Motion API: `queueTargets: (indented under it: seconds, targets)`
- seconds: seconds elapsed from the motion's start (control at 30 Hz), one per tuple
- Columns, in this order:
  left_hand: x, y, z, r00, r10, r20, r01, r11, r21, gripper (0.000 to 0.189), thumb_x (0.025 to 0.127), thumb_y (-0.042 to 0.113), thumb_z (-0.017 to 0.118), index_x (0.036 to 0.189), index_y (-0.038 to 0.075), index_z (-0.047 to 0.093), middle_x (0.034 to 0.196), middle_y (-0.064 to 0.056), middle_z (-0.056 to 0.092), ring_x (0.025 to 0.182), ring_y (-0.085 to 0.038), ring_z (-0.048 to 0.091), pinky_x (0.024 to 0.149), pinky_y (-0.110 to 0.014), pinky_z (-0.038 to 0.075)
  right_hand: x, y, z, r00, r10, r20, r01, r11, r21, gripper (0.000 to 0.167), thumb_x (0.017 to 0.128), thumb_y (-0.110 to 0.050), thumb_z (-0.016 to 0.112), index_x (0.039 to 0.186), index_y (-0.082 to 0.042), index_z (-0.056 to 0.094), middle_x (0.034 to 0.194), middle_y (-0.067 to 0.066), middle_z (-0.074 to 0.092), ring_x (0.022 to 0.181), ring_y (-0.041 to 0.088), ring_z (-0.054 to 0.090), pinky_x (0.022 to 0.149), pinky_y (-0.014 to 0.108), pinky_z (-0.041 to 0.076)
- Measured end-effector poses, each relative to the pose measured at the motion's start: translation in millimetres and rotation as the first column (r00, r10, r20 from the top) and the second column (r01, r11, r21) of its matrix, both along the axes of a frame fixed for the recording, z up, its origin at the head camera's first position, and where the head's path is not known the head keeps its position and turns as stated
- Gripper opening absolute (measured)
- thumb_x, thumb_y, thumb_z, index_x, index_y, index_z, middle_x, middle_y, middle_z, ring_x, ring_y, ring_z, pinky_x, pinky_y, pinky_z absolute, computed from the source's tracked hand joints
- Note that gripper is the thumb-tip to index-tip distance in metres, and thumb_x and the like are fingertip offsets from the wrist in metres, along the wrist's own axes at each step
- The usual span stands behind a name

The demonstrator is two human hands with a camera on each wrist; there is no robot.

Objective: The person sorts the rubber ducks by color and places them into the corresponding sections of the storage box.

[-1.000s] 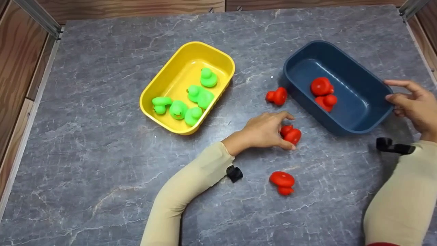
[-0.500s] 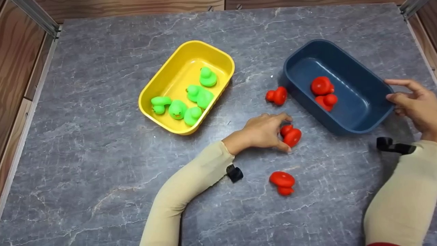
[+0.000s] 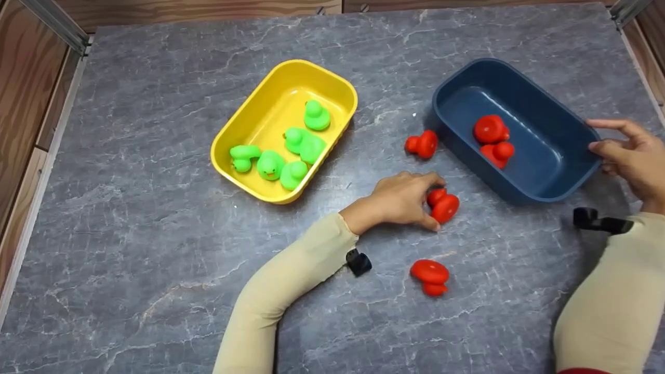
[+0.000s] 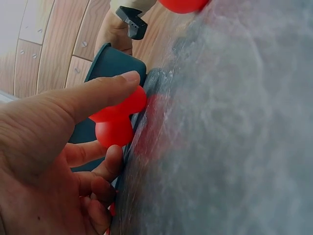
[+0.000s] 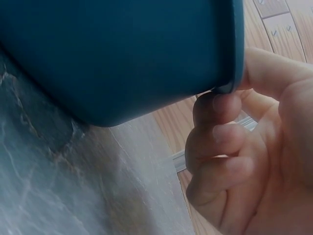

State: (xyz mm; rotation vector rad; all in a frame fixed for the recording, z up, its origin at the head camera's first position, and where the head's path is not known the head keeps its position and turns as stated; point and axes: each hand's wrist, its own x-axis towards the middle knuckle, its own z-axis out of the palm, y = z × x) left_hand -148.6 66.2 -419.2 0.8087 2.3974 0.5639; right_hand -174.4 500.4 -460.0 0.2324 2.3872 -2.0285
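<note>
My left hand (image 3: 405, 199) is curled round a red rubber duck (image 3: 446, 209) on the table. In the left wrist view, its thumb lies across the red duck (image 4: 113, 128) and the fingers bend behind it. The right hand (image 3: 631, 158) pinches the near right rim of a dark blue tub (image 3: 519, 179); the right wrist view shows the thumb and curled fingers at the rim. Inside this tub are two red ducks (image 3: 491, 130). Another red duck (image 3: 422, 144) lies beside the tub's left wall, and one more (image 3: 430, 277) lies nearer me.
A yellow tub (image 3: 244, 117) with several green rubber ducks (image 3: 270, 165) stands left of the blue tub. The grey marbled tabletop (image 3: 156, 218) is bordered by wooden panels (image 3: 208, 11) at the back and sides.
The left thumb has drawn in slightly beside the red duck, which stays in place on the table. The right hand keeps its hold on the blue tub.
</note>
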Motion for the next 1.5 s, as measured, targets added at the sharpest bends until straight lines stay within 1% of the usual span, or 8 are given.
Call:
queueTargets:
  seconds: [0.17,0.5,0.77,0.8,1.03,1.27,1.4,1.5]
  targets:
    - [-0.1,0.8,0.6,1.000,-0.007,0.003,0.007,1.000,-0.003,0.075,0.075,0.048,0.079,0.139,0.032,0.044,0.120,0.009,0.058,0.118,-0.015,0.050,0.085,-0.034,0.046,-1.3,1,1.3,1.000,-0.018,0.008,0.017,1.000,0.017,0.044,0.090,0.004,0.060,0.130,-0.013,0.059,0.070,-0.006,0.072,0.037,0.007,0.044,0.036,0.026,0.027]
    - [0.1,0.7,0.9,1.000,-0.006,0.003,0.006,1.000,-0.001,0.069,0.074,0.050,0.079,0.134,0.032,0.049,0.104,0.009,0.058,0.110,-0.013,0.050,0.080,-0.032,0.045,-1.0,2,1.0,0.999,-0.041,0.029,0.041,0.999,0.025,0.044,0.090,0.004,0.060,0.129,-0.014,0.060,0.066,-0.006,0.071,0.036,0.009,0.041,0.036,0.027,0.026]
    - [0.3,-2.2,1.9,1.000,-0.003,0.013,0.003,0.999,0.033,0.066,0.075,0.048,0.080,0.132,0.032,0.052,0.095,0.008,0.058,0.103,-0.012,0.050,0.075,-0.029,0.043,-1.7,4,-2.1,0.999,-0.037,0.021,0.033,0.991,0.131,0.044,0.092,0.002,0.058,0.132,-0.017,0.059,0.066,-0.010,0.070,0.035,0.009,0.038,0.037,0.029,0.025]
    - [0.2,-3.0,2.3,1.000,-0.003,0.018,0.002,0.999,0.038,0.066,0.075,0.048,0.080,0.132,0.031,0.052,0.094,0.008,0.058,0.102,-0.012,0.050,0.075,-0.028,0.043,-1.9,4,-2.2,0.999,-0.035,0.019,0.032,0.992,0.125,0.044,0.092,0.002,0.058,0.132,-0.016,0.059,0.066,-0.010,0.070,0.035,0.009,0.038,0.037,0.029,0.025]
    - [-0.7,-8.5,4.7,0.998,-0.003,0.062,-0.005,0.993,0.116,0.065,0.075,0.043,0.081,0.131,0.026,0.053,0.092,0.008,0.060,0.086,-0.006,0.055,0.068,-0.022,0.042,-4.1,1,-0.5,0.999,-0.030,-0.017,0.030,0.998,-0.054,0.044,0.088,0.008,0.061,0.128,-0.009,0.061,0.062,-0.002,0.069,0.035,0.006,0.042,0.034,0.025,0.026]
    - [1.2,-11.0,8.6,0.991,-0.012,0.131,-0.015,0.980,0.200,0.066,0.076,0.040,0.081,0.132,0.023,0.052,0.091,0.007,0.059,0.082,-0.006,0.054,0.068,-0.019,0.041,-0.7,-8,6.0,1.000,-0.031,0.001,0.031,0.997,0.066,0.043,0.090,0.005,0.059,0.126,-0.017,0.063,0.064,-0.009,0.069,0.036,0.005,0.040,0.035,0.024,0.027]
    - [4.1,-11.0,11.9,0.989,-0.004,0.149,-0.031,0.971,0.235,0.066,0.076,0.040,0.080,0.133,0.024,0.051,0.090,0.007,0.058,0.081,-0.006,0.054,0.068,-0.019,0.041,0.9,-10,6.9,0.999,-0.032,0.009,0.031,0.995,0.091,0.043,0.090,0.004,0.058,0.126,-0.019,0.063,0.066,-0.011,0.070,0.036,0.005,0.040,0.036,0.025,0.027]
    - [6.0,-11.5,14.8,0.988,0.004,0.157,-0.047,0.961,0.271,0.067,0.077,0.040,0.080,0.134,0.024,0.050,0.091,0.007,0.058,0.081,-0.006,0.053,0.068,-0.019,0.040,-0.1,-5,2.4,0.999,-0.032,0.011,0.031,0.994,0.104,0.043,0.091,0.003,0.059,0.128,-0.018,0.061,0.065,-0.011,0.070,0.036,0.005,0.040,0.035,0.025,0.028]
